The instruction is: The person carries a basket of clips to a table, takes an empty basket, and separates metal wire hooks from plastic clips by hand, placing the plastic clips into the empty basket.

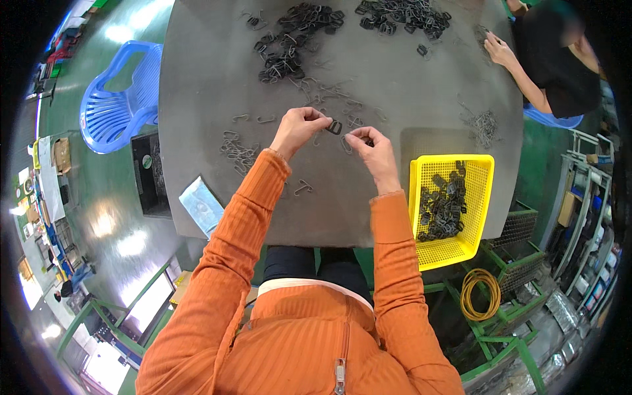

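We are holding a small dark buckle (334,127) between our two hands, just above the middle of the grey table (395,85). Our left hand (299,128) is closing its fingertips on the buckle's left edge, and our right hand (370,146) is pinching what looks like a thin wire clip at the buckle's right side; both hands are nearly shut in a fine pinch, though the clip itself is too small to make out surely.

Judging by how things are lying, a fair share is done: the yellow basket (484,197) hanging at the table's right edge is holding a heap of dark pieces covering most of its floor. Much is remaining, we are guessing, since two dark piles of buckles (296,36) are sitting at the far side and loose wire clips (240,153) are lying scattered near our left hand and beyond it.

Another person's hand (497,49) is working at the far right corner. The table is round-cornered and dull grey, standing on a glossy green floor (105,217). A blue plastic chair (115,99) is standing to the left, and a coil of yellow hose (479,293) is lying below the basket.
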A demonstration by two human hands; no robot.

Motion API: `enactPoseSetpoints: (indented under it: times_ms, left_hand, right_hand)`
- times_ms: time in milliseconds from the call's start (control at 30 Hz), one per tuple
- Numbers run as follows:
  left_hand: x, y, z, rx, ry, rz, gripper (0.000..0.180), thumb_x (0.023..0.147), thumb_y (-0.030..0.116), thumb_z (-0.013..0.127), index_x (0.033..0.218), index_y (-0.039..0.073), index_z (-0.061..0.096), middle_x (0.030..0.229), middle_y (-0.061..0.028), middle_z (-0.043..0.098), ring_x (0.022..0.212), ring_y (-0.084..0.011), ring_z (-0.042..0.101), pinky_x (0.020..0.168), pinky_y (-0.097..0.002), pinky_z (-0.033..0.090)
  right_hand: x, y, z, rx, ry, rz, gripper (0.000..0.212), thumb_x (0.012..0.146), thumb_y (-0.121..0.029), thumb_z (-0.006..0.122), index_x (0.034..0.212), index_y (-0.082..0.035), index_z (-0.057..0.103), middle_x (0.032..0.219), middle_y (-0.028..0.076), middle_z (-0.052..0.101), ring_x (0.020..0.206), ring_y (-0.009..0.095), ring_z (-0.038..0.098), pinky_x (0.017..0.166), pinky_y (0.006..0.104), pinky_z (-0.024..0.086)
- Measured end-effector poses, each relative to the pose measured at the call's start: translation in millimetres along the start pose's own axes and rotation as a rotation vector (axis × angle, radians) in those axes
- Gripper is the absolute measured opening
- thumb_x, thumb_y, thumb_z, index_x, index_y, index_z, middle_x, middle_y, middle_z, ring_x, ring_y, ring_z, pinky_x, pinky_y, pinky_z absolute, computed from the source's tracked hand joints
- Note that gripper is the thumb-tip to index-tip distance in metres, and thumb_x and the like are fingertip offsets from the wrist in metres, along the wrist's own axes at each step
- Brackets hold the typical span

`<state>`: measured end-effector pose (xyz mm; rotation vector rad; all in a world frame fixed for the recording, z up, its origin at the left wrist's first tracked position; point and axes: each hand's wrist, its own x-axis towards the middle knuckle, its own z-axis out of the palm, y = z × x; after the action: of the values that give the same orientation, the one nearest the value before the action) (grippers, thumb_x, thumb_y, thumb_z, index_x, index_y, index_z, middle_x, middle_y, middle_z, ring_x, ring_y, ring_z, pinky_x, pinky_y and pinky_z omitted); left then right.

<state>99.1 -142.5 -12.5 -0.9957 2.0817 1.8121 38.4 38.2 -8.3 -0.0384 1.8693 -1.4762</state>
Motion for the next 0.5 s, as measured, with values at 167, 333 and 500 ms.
enactPoseSetpoints:
  times_ms: [167, 333, 500]
  left_hand:
    - [-23.7, 15.7, 4.4, -0.016, -0.024, 0.030, 0.025, 0.077, 0.023, 0.068, 0.083, 0.000, 0.065, 0.073, 0.0011, 0.058, 0.068, -0.0060, 0.048, 0.061, -0.0209, 0.038]
    - [-44.6, 34.3, 5.0, -0.192, -0.203, -0.022, 0.021, 0.079, 0.024, 0.066, 0.085, 0.004, 0.063, 0.067, 0.0056, 0.051, 0.059, -0.0017, 0.041, 0.051, -0.0174, 0.030]
    - [-48.1, 36.2, 0.6, -0.331, -0.344, -0.064, 0.015, 0.083, 0.022, 0.063, 0.086, 0.007, 0.060, 0.063, 0.0088, 0.045, 0.054, -0.0002, 0.035, 0.047, -0.0174, 0.024]
  right_hand:
    - [-9.0, -15.8, 2.9, -0.204, 0.089, -0.180, 0.032, 0.073, -0.013, 0.068, 0.103, -0.005, 0.059, 0.065, -0.003, 0.049, 0.060, 0.007, 0.045, 0.057, 0.0236, 0.040]
    - [-5.9, -2.3, -12.4, -0.008, -0.178, -0.214, 0.044, 0.077, -0.007, 0.060, 0.120, -0.007, 0.049, 0.071, -0.003, 0.048, 0.058, 0.006, 0.043, 0.052, 0.0214, 0.036]
    - [-13.6, -1.1, -15.1, 0.721, -0.575, 0.223, 0.040, 0.083, -0.008, 0.055, 0.122, -0.003, 0.047, 0.074, -0.003, 0.048, 0.052, 0.002, 0.036, 0.044, 0.0161, 0.026]
